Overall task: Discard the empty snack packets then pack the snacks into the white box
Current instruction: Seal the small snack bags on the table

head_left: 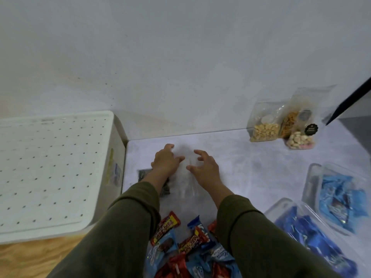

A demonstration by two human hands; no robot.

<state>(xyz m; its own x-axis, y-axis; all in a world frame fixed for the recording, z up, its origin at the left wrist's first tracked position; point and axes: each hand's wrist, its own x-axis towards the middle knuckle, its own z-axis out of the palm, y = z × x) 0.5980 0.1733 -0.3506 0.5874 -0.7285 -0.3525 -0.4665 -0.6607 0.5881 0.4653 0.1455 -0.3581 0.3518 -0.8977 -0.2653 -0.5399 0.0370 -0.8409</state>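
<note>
Beside blue-wrapped snacks in clear tubs (313, 177), both grips spread over empty packet (185, 177).

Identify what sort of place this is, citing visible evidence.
Probably a home corner used for sorting snacks: a pale marbled surface against a plain white wall, a lidded white plastic storage box, and clear pouches of nuts.

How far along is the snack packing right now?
Nothing looks packed: the white box is lidded. Both hands, left hand and right hand, reach over a clear empty packet. The wrapped bars, nut pouches and blue snack tubs remain outside.
</note>
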